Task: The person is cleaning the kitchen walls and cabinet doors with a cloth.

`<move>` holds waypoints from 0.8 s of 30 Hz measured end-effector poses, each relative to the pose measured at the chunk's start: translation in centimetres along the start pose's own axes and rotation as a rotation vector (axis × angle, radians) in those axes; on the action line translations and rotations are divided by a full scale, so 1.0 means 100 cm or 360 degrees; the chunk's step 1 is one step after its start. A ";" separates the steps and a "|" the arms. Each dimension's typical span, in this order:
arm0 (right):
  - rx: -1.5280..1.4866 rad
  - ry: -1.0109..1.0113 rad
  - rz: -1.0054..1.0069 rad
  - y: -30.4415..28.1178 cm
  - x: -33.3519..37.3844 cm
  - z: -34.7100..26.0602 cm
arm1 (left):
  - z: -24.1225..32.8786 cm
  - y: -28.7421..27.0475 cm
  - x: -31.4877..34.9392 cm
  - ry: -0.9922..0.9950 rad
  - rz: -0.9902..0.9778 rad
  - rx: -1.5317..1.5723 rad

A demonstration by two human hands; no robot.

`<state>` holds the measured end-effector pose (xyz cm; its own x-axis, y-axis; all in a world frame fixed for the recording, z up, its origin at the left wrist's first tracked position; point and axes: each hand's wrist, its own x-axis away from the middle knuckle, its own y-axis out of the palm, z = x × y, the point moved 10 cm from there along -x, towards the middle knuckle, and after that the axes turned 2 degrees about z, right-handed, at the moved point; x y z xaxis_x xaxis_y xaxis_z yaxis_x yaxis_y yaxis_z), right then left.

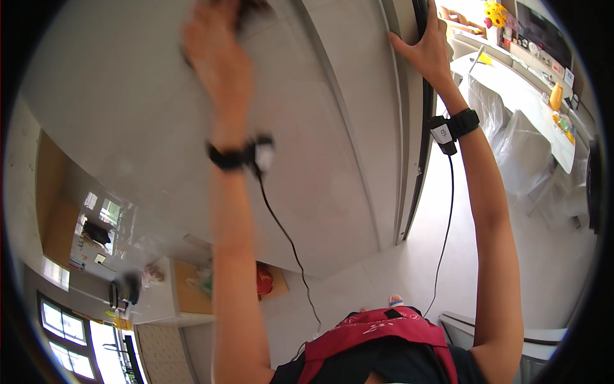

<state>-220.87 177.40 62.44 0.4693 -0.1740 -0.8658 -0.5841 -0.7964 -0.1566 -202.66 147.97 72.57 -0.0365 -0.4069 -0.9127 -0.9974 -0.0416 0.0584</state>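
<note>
My left hand [220, 57] is raised at the top against a large pale, glossy wall panel [300, 128], smeared by motion. A dark, blurred thing [254, 9] shows beside and partly under its fingers; its kind cannot be made out. Over at the right, my right hand [432, 54] rests on the dark-edged door frame [419, 96] with thumb spread and fingers stretched upward, the tips cut off by the picture's edge. Both wrists wear black straps with small boxes and cables.
A white table [563, 144] with an orange vase [556, 96] stands at right, plastic-covered chairs [524, 150] beside it. A television [543, 32] and sunflowers [495, 14] are behind. Lower left are a counter [153, 291], a red item [264, 280] in an open shelf, and windows [62, 323].
</note>
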 end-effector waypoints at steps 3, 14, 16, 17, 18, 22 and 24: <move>0.0107 0.0176 -0.0194 0.008 0.003 -0.027 | -0.041 -0.040 -0.123 0.0158 0.0496 -0.0141; 0.0054 -0.0268 0.0105 -0.015 -0.011 -0.012 | 0.134 0.034 0.086 0.0102 -0.0173 0.0005; -0.0033 -0.0254 0.0062 0.017 -0.002 -0.013 | 0.154 0.029 0.171 0.0108 -0.0434 -0.0088; -0.0057 -0.0276 0.0070 0.017 -0.001 -0.017 | 0.166 0.024 0.208 0.0132 -0.0479 -0.0067; 0.0041 -0.0297 0.0079 -0.006 -0.011 -0.016 | 0.192 0.022 0.231 0.0150 -0.0504 0.0042; 0.0020 -0.0248 0.0069 0.014 -0.003 -0.012 | 0.231 0.008 0.366 0.0319 -0.0762 0.0036; 0.0064 -0.0171 0.0020 -0.003 -0.013 -0.015 | 0.261 0.002 0.413 0.0300 -0.0765 0.0109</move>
<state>-220.28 177.03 64.36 0.3890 -0.1192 -0.9135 -0.6166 -0.7704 -0.1621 -206.02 154.94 24.36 0.4323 -0.5141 -0.7408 -0.9007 -0.2070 -0.3820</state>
